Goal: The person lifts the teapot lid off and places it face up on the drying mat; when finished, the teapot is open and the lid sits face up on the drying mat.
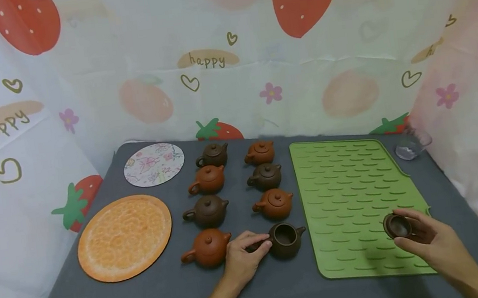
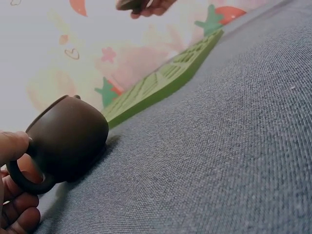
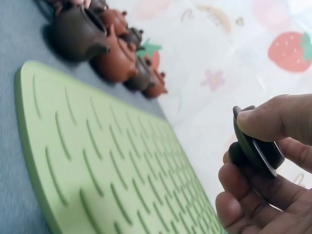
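Note:
My left hand (image 1: 244, 256) pinches the handle of a dark brown teapot (image 1: 286, 248), which stands lidless on the table in the front of the right row. In the left wrist view the thumb and fingers close on the ring handle of this teapot (image 2: 73, 136). Over the front right of a green ridged mat (image 1: 345, 215), my right hand (image 1: 433, 237) holds up a small dark teapot lid (image 1: 397, 225), its hollow underside showing in the head view. Up close in the right wrist view, thumb and fingers grip the lid (image 3: 251, 146) by its edge, with the round knob visible.
Several lidded teapots, reddish (image 1: 208, 248) and dark brown (image 1: 209, 212), stand in two rows. Left of them lie an orange round mat (image 1: 124, 237) and a white patterned round mat (image 1: 154, 164). A clear glass vessel (image 1: 410, 147) stands at the back right, before a printed cloth (image 1: 251, 33).

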The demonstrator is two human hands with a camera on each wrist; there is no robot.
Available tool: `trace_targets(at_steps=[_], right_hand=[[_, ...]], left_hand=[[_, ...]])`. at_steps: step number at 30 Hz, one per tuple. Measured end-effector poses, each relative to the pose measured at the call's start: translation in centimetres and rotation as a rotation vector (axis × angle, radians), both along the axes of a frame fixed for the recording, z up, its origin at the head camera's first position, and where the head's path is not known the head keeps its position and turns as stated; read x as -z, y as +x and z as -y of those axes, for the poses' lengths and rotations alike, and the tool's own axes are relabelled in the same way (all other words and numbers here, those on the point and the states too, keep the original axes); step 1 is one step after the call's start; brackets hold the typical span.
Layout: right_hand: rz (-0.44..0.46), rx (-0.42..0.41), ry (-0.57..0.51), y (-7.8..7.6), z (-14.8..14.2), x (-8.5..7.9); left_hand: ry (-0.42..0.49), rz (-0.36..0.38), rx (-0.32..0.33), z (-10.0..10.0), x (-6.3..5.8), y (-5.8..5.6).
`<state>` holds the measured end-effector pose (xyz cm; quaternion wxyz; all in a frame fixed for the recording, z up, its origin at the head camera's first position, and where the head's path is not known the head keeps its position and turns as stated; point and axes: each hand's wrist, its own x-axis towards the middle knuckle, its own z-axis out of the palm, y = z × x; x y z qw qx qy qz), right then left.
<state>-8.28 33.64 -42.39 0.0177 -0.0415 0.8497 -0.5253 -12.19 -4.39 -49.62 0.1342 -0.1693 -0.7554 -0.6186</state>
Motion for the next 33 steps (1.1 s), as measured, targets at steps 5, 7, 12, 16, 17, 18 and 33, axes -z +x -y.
trace_targets(at_steps=[5, 7, 12, 16, 17, 18, 33], right_hand=[[0.035, 0.034, 0.029, 0.3, -1.2, 0.6], [0.057, 0.052, 0.038, 0.3, -1.5, 0.8], [0.109, 0.087, 0.053, 0.5, -2.4, 1.7], [0.128, 0.095, 0.047, 0.6, -3.1, 2.5], [0.131, 0.096, 0.048, 0.7, -3.2, 2.7], [0.133, 0.097, 0.050, 0.7, -3.4, 2.9], [0.257, 0.127, 0.203, 1.0, -5.0, 4.5]], left_hand=[[0.004, 0.011, 0.007, 0.0, 0.1, 0.0], [0.006, 0.016, 0.009, 0.0, 0.1, 0.0], [0.015, 0.018, 0.011, 0.0, 0.3, 0.1], [0.019, 0.002, 0.007, -0.1, 0.3, 0.0], [0.019, -0.001, 0.006, -0.1, 0.3, 0.0], [0.019, -0.005, 0.005, -0.1, 0.3, 0.0], [0.015, -0.012, 0.001, -0.2, 0.3, 0.0]])
